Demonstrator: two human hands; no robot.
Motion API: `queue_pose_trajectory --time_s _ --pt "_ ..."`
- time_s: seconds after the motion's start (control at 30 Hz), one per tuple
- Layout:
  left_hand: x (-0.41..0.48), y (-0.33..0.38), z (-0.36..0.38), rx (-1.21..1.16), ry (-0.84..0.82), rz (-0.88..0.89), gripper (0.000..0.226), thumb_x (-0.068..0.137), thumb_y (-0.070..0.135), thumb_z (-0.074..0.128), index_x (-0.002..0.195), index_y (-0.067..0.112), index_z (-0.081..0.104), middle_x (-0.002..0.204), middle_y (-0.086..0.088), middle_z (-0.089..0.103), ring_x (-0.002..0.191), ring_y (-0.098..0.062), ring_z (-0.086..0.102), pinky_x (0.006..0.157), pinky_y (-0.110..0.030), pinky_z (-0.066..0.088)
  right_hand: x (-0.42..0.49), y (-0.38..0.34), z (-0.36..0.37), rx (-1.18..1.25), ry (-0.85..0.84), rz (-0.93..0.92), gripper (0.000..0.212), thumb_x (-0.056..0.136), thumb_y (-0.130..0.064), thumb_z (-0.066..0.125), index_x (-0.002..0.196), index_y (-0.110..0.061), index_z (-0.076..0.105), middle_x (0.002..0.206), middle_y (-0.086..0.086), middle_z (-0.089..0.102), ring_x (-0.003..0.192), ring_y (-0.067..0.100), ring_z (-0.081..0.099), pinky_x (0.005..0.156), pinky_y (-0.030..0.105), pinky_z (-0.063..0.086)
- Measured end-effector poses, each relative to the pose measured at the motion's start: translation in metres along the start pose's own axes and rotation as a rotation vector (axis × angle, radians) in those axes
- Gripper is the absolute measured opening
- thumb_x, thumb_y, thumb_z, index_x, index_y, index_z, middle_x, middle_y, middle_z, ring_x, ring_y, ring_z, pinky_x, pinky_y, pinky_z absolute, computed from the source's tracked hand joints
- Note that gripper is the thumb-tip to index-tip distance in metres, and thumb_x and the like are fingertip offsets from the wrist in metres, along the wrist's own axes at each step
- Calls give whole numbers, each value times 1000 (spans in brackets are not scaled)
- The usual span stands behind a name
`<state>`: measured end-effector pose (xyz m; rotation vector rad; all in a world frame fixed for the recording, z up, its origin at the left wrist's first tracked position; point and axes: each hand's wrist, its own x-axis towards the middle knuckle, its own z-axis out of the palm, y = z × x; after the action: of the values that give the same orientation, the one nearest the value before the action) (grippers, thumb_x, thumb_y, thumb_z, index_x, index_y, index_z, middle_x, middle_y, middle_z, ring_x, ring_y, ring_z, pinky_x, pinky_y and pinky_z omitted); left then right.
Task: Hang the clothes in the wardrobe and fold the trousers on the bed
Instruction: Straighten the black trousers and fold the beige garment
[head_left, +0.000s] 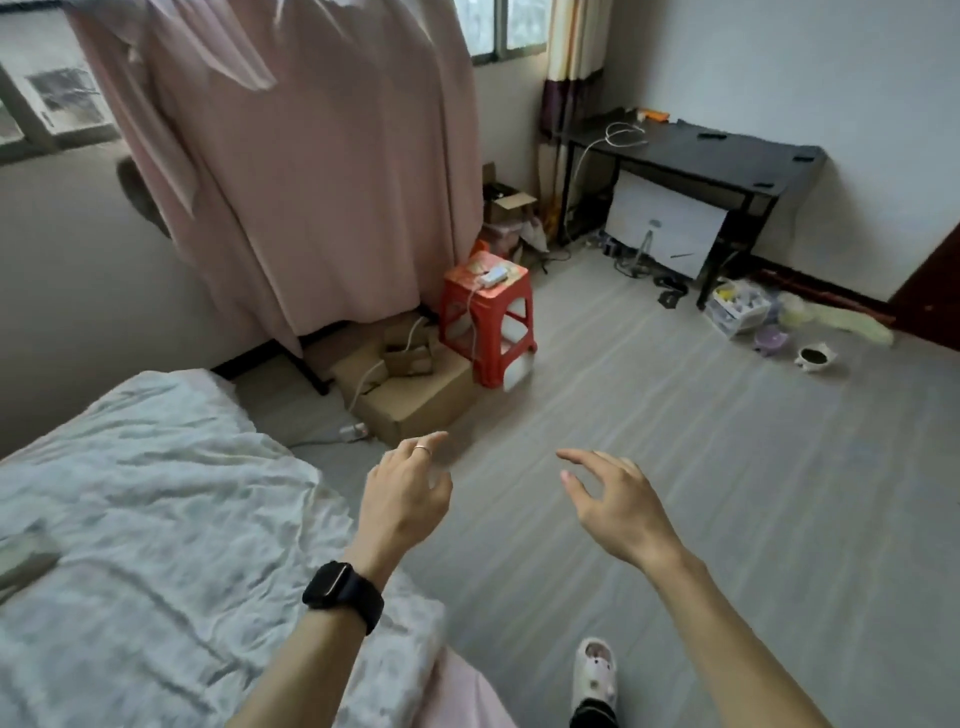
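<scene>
Two hands reach out beside the bed (156, 519) — left hand (402, 499) and right hand (615, 501) empty, fingers loosely spread.

I could read no text, label or number anywhere in this view. The print on top of the red stool (511, 292) was too blurred to make out.
</scene>
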<state>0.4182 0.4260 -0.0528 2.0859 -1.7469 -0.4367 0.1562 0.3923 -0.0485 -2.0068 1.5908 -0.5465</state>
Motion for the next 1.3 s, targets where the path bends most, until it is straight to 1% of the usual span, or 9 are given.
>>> queue_pose_trajectory --time_s 0.2,0.37,0.47,0.57,0.8,0.93,1.1,1.2,1.3 --pt "114 -34 0 -5 103 -212 51 97 26 54 148 26 47 145 -2 52 128 -24 50 106 -40 41 169 -5 25 -22 -157 -239 35 100 -37 55 134 -35 61 132 -16 61 126 10 48 108 24 36" --pt "209 -49 14 -91 141 -467 52 97 26 53 149 21 46 147 -6 50 132 -25 49 109 -41 40 311 -9 36 -62 -355 -421 37 100 -40 54 137 -38 58 131 -21 58 126 5 43 107 22 36" --pt "242 -50 15 -148 164 -600 51 96 26 55 147 21 48 146 -5 51 132 -24 49 111 -40 39 374 -18 39 -81 -441 -493 37 100 -37 57 137 -36 59 131 -18 61 126 9 45 110 29 38" --pt "258 -57 5 -160 202 -671 50 95 23 57 144 21 51 139 -5 56 130 -25 50 109 -40 40 408 -36 44 -88 -482 -548 36 100 -39 56 135 -37 60 130 -19 61 126 10 44 109 30 39" --pt "247 -87 -40 -166 313 -820 49 96 29 53 144 25 50 145 3 52 134 -18 46 110 -41 40 445 -118 76 -87 -582 -721 36 99 -42 55 134 -38 60 130 -18 60 129 11 42 108 36 41" --pt "214 -130 -70 -151 395 -948 49 98 32 51 146 29 47 146 4 50 135 -19 45 111 -42 39 446 -183 125 -105 -639 -883 36 98 -42 55 134 -38 60 132 -15 61 126 14 46 108 35 41" --pt "163 -236 -121 -112 517 -1119 50 99 34 50 149 31 43 147 2 48 135 -22 44 109 -40 39 433 -304 233 -90 -736 -1105 38 100 -43 52 138 -40 57 132 -16 60 126 17 45 105 36 42" --pt "141 -296 -153 -94 587 -1184 49 99 33 50 148 30 44 148 1 48 134 -23 45 109 -41 39 423 -371 291 -98 -793 -1176 38 102 -43 50 139 -39 56 131 -12 62 125 20 47 105 34 40" --pt "119 -341 -175 -89 640 -1266 48 99 33 50 147 28 46 146 -1 50 132 -24 46 108 -41 40 411 -432 340 -148 -861 -1286 40 103 -46 47 141 -39 53 138 -13 58 129 19 46 105 32 39"
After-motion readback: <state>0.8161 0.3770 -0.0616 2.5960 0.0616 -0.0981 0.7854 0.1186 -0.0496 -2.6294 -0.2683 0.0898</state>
